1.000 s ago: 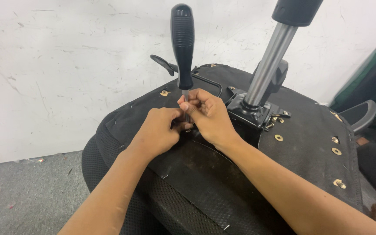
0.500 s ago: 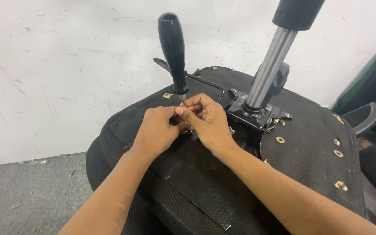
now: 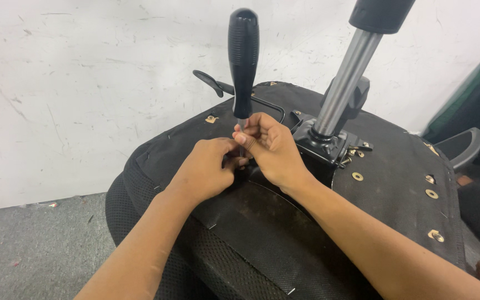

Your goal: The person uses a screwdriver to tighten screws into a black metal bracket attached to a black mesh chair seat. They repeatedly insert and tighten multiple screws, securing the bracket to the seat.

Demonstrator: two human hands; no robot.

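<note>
Both hands huddle at the foot of the screwdriver (image 3: 243, 61), left hand (image 3: 209, 169) and right hand (image 3: 270, 147) pinching its thin shaft from either side, right one nearer, its black handle rising straight up above them from the upturned chair seat (image 3: 395, 183) beside the gas-lift column (image 3: 346, 83).

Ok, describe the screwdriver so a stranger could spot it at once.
Find the upturned chair seat, black underside up, in front of the white wall. Left of its slanting metal column, both hands meet: the left hand and right hand. The screwdriver stands upright just above them, the only thing with a ribbed black handle.
</note>
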